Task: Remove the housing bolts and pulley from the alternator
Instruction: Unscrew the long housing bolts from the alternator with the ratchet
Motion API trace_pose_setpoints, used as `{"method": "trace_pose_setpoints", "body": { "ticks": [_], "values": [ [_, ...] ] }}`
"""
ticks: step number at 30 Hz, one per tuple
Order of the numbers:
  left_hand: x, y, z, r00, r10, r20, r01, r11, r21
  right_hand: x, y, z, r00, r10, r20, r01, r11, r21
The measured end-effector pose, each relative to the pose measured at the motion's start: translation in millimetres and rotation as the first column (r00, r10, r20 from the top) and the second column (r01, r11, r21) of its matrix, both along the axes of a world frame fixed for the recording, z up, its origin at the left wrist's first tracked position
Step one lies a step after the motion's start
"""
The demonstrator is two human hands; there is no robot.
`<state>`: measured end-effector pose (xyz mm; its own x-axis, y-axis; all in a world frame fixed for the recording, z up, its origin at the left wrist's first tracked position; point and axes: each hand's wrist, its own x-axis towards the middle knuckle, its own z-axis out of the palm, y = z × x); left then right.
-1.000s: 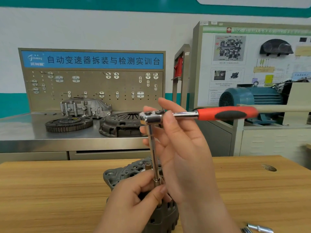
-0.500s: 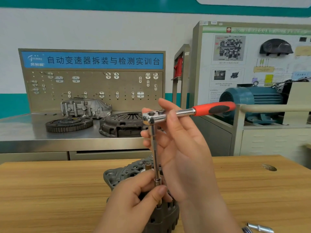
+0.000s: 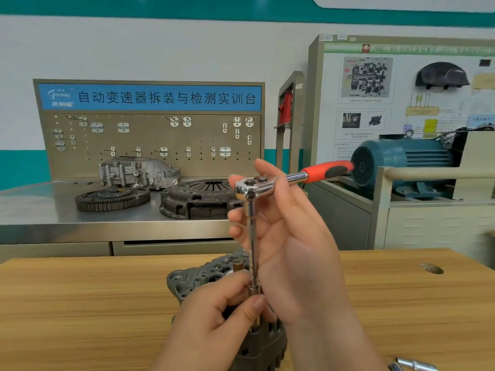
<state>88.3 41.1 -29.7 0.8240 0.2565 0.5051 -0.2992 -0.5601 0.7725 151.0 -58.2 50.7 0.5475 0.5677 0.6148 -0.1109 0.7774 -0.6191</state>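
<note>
Wooden table (image 3: 80,303) fills the lower frame; behind it we note a steel bench (image 3: 40,210) with a pegboard (image 3: 150,135), a blue motor (image 3: 401,162) at right, and on the bench a clutch cover (image 3: 198,199), a toothed flywheel (image 3: 112,198) and a cast housing (image 3: 139,170). The alternator (image 3: 192,279) stands on the table at bottom centre, directly under both hands, its finned body largely hidden by them. The right hand (image 3: 294,250) is raised above the alternator, palm toward us. Its thumb lies across the head of the ratchet (image 3: 253,186) and its fingers wrap behind, with the tips showing left of the tool. The ratchet's red-and-black handle (image 3: 328,171) points away to the right, rising slightly. From the head an extension bar (image 3: 251,236) runs near-vertically down to the alternator's top face. The left hand (image 3: 214,325) sits low, resting against the alternator body, thumb and forefinger pinching the lower end of the extension bar where it meets the housing. We cannot tell what the bar's tip engages, as the fingers cover it. A short stud (image 3: 237,263) stands on the housing just left of the bar. Loose metal sockets (image 3: 415,364) lie at the table's bottom right corner, well apart from the alternator.
</note>
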Motion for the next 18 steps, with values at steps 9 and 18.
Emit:
{"method": "trace_pose_setpoints", "body": {
  "ticks": [9,18],
  "values": [
    [1.1,0.5,-3.8,0.999,0.020,0.029,-0.020,1.000,-0.017,-0.1,1.3,-1.1,0.994,-0.102,0.030,0.103,0.995,-0.009],
    [2.1,3.3,-3.1,1.000,-0.016,0.009,0.016,1.000,-0.022,0.5,2.5,-1.3,0.992,-0.115,0.053,0.114,0.993,0.020]
  ]
}}
